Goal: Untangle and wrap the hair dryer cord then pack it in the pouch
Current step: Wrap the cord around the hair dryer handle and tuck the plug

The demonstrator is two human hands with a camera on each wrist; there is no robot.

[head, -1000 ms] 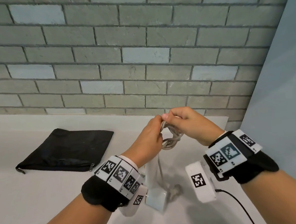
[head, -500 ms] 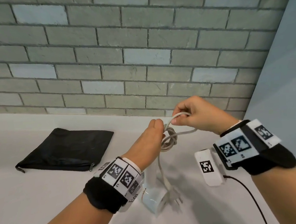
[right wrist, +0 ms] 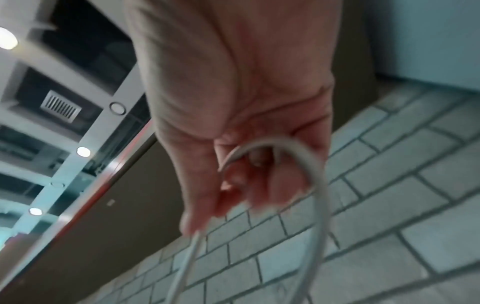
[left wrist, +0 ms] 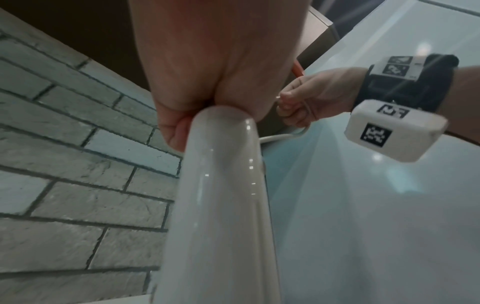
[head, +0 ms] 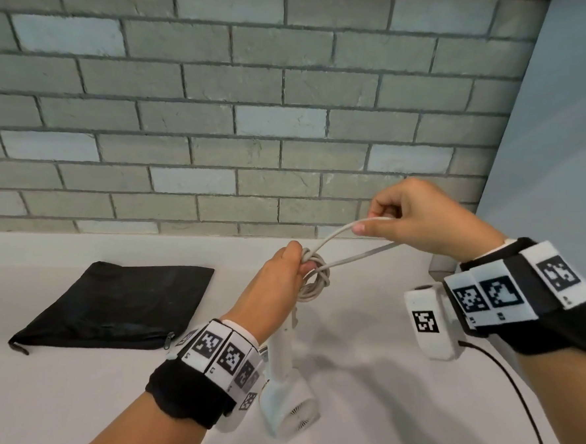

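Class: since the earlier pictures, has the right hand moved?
Yes. The right hand has moved right, away from the left hand, drawing a cord loop toward the blue wall.

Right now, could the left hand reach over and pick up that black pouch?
Probably not yet. The way to the pouch on the counter looks free, but the left hand grips the hair dryer handle and cord coil.

My white counter [head: 73, 407] runs back to the brick wall [head: 244, 122]. A black pouch [head: 118, 304] lies flat on it to my left, its zipper edge facing me. A thin black cable [head: 507, 383] trails over the counter at my right.
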